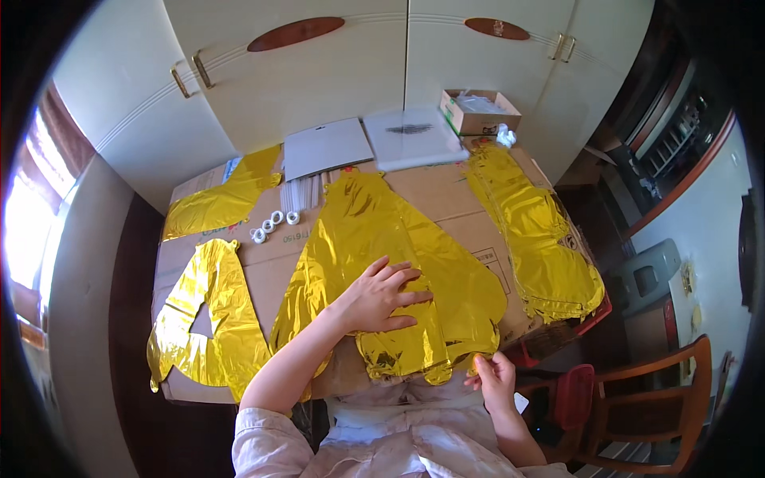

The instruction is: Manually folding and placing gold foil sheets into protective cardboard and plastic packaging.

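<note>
Foil piece (358, 227), centre: I see left hand (381, 297) spread wide on it, right hand (496, 379) pinching its near right edge; step probably edge-straightening, next calling for steady left pressure

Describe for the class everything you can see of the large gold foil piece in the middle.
The large gold foil piece looks thin, shiny and creased, lying flat, narrow at the far end and broad near the person. Its layers seem folded or overlapped, though whether it is one sheet is unclear. It rests on brown cardboard. The left hand lies spread on it; the right hand pinches its near right edge.
</note>
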{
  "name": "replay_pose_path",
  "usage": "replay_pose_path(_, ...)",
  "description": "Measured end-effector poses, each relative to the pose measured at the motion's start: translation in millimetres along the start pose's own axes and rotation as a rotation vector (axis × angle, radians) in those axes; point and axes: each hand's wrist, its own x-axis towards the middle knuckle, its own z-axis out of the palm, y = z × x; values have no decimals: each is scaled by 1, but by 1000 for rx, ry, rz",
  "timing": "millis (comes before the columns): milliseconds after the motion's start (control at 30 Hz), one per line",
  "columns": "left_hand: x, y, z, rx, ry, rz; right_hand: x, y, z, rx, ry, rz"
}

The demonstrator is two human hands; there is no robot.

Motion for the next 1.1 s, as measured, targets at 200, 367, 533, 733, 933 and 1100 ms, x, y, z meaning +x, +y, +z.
replay_pose_path(200, -3, -1, 2, 4, 11, 1, 3, -7, 6, 59, 12, 9)
replay_pose_path(367, -1, -1, 3, 5, 4, 6, 4, 3, 2, -92, -11, -226)
replay_pose_path(533, -4, -2, 2, 21, 14, 3, 10, -30, 37, -623, 55, -843)
replay_pose_path(733, -1, -3, 2, 85, -39, 12, 10, -39, 63, -877, -189, -1057)
replay_pose_path(933, -2, -1, -1, -19, -55, -35, 15, -30, 59, -1016, -359, -1084)
replay_pose_path(1100, -2, -1, 2, 23, -31, 5, 17, -36, 52, -1010, -433, -1085)
